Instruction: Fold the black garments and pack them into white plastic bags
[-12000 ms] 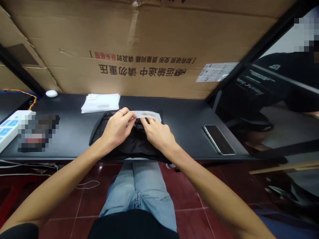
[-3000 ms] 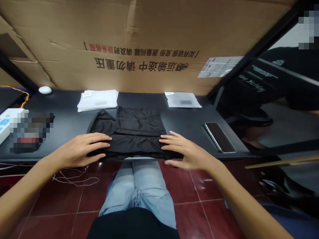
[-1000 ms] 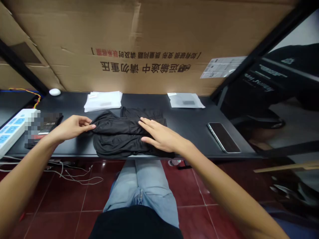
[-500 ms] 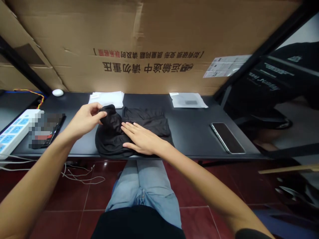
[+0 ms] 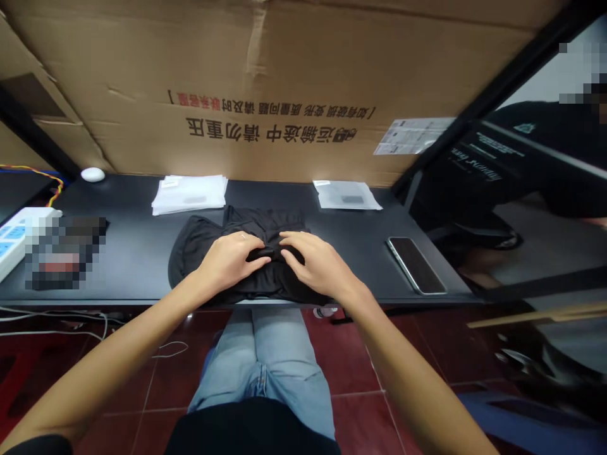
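Note:
A soft black cloth garment [image 5: 190, 243] lies crumpled at the table's front edge, with a rounded part to the left and a flatter part behind. On its middle, my left hand [image 5: 232, 258] has its fingers and thumb closed on the fabric. Close by on the right, my right hand [image 5: 317, 260] also pinches the fabric between curled fingers and thumb. A small gap separates the two sets of fingertips, and dark cloth bunches between them. The hands cover much of the garment's front.
Behind the garment lie white plastic packets [image 5: 190, 194] and another packet [image 5: 348, 196]. A phone [image 5: 416, 265] rests at the right, a white power strip [image 5: 19, 234] at the left, near a white mouse [image 5: 93, 174]. Cardboard [image 5: 284, 57] stands behind; a person [image 5: 526, 164] is at the right.
My left hand has moved right from the garment's left part to its middle. My right hand, flat before, has shifted right and curled onto the cloth. The view has turned slightly.

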{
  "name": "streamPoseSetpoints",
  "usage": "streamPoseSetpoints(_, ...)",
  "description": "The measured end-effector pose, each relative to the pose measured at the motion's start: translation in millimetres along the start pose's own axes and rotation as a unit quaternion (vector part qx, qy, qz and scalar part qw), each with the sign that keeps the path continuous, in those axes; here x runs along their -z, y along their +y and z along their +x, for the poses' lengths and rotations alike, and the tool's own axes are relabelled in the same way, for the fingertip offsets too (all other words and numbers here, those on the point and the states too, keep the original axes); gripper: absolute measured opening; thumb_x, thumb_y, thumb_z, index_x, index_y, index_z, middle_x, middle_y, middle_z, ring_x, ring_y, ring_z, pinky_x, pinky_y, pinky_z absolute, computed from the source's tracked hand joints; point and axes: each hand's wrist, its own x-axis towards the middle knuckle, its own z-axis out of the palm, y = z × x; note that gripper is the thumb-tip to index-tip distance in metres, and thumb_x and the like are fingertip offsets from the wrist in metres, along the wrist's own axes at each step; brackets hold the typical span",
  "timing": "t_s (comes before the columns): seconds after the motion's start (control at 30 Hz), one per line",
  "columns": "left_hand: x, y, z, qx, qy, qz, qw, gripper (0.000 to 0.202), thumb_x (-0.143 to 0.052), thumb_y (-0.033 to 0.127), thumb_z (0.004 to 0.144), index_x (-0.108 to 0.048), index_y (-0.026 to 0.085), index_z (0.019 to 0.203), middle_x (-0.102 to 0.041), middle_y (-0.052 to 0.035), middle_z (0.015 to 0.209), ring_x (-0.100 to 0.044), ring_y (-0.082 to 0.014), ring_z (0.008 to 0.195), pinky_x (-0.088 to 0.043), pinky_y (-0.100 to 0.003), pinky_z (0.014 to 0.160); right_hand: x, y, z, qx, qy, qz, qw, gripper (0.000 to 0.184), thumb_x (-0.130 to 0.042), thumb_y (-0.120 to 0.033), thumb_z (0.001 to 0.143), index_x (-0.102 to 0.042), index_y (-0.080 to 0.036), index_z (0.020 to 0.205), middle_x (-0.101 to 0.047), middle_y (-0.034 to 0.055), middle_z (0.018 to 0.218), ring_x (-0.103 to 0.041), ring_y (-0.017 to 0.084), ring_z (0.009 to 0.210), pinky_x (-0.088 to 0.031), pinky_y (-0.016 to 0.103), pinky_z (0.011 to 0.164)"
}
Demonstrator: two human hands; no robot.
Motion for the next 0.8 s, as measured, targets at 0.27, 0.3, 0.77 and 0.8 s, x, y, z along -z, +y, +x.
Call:
streamPoseSetpoints(0.27, 2.7, -3.5, -3.7, -0.026, -0.02, -0.057, 0.998, 0.032, -0.073, 0.037, 0.096, -0.081, 0.023, 0.123, -0.081, -0.0108, 0.131, -0.075, -0.0291, 0.126, -0.06, -0.046, 0.114, -29.3, -5.6, 1.7, 0.091, -0.014, 0.017, 0.996, 0.036, -0.055, -0.028, 0.112, -0.073, -0.023, 0.142, -0.075, 0.0126, 0.147, -0.07, 0.031, 0.139, -0.048, 0.061, 0.129)
streamPoseSetpoints(0.3, 5.5, -3.2, -4.0, -0.026, -0.015, -0.068, 0.997, 0.031, -0.071, 0.035, 0.096, -0.081, 0.022, 0.123, -0.081, -0.0104, 0.131, -0.075, -0.0286, 0.127, -0.06, -0.046, 0.115, -31.2, -5.4, 2.5, 0.09, -0.019, 0.015, 0.996, 0.036, -0.056, -0.028, 0.111, -0.074, -0.023, 0.142, -0.075, 0.0128, 0.147, -0.07, 0.031, 0.139, -0.048, 0.061, 0.128)
streamPoseSetpoints(0.77, 46.3, -31.9, -27.5, 0.277, -0.041, 0.012, 0.96, 0.045, -0.064, 0.069, 0.097, -0.069, 0.027, 0.084, -0.078, -0.0045, 0.081, -0.072, -0.0266, 0.074, -0.047, -0.036, 0.068, -33.8, -7.8, -2.5, 0.078, -0.029, 0.057, 0.995, 0.051, -0.062, -0.03, 0.108, -0.06, -0.023, 0.159, -0.065, 0.014, 0.161, -0.055, 0.033, 0.156, -0.048, 0.062, 0.13)
streamPoseSetpoints(0.8, 44.8, -32.5, -26.7, 0.27, -0.042, -0.012, 0.962, 0.044, -0.066, 0.068, 0.096, -0.068, 0.026, 0.084, -0.078, -0.0037, 0.08, -0.072, -0.0253, 0.073, -0.047, -0.035, 0.068, -34.1, -9.2, -2.6, 0.076, -0.035, 0.061, 0.995, 0.053, -0.062, -0.03, 0.108, -0.058, -0.023, 0.161, -0.064, 0.014, 0.162, -0.053, 0.033, 0.158, -0.047, 0.062, 0.131)
